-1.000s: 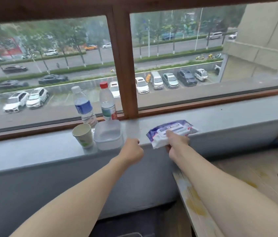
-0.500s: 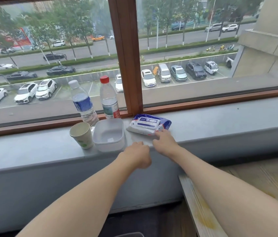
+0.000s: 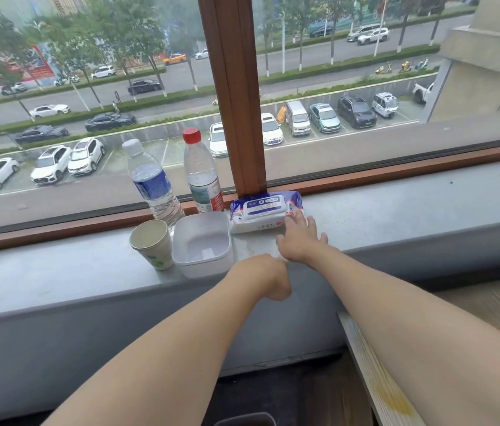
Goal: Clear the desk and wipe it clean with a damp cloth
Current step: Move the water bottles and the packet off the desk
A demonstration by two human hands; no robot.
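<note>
On a grey stone window sill (image 3: pixel 402 210) above a car park, a person's right hand (image 3: pixel 299 241) reaches for a pack of wet wipes (image 3: pixel 262 212), its fingers (image 3: pixel 293 219) released and spread straight, the tips touching the pack's right end rather than gripping it. The left hand (image 3: pixel 262 276) sits at the sill's front edge at 7 o'clock from the right, clenched loosely with the knuckles up and nothing showing in its grip. The pack, a soft crinkled plastic pouch in blue and white with a rigid flip lid, lies flat against the foot of the brown wooden window post (image 3: pixel 236 103), probably parked there to be within reach once wiping starts. Items that appear to have been taken off the desk stand in a tight cluster at 9 o'clock from the pack: a white, smooth-walled, square plastic tub (image 3: pixel 201 245), a paper cup (image 3: pixel 152 242) touching it on the far side, and behind them two clear ribbed water bottles, one blue-labelled (image 3: pixel 153 184) at 11 o'clock from the tub, one red-capped (image 3: pixel 201 176) at 12 o'clock. The worktop (image 3: pixel 381 385) itself enters at 5 o'clock of the frame, pale grained wood blotched with yellow stains, largely hidden by the right forearm; judging by those marks, wiping has not yet begun.
</note>
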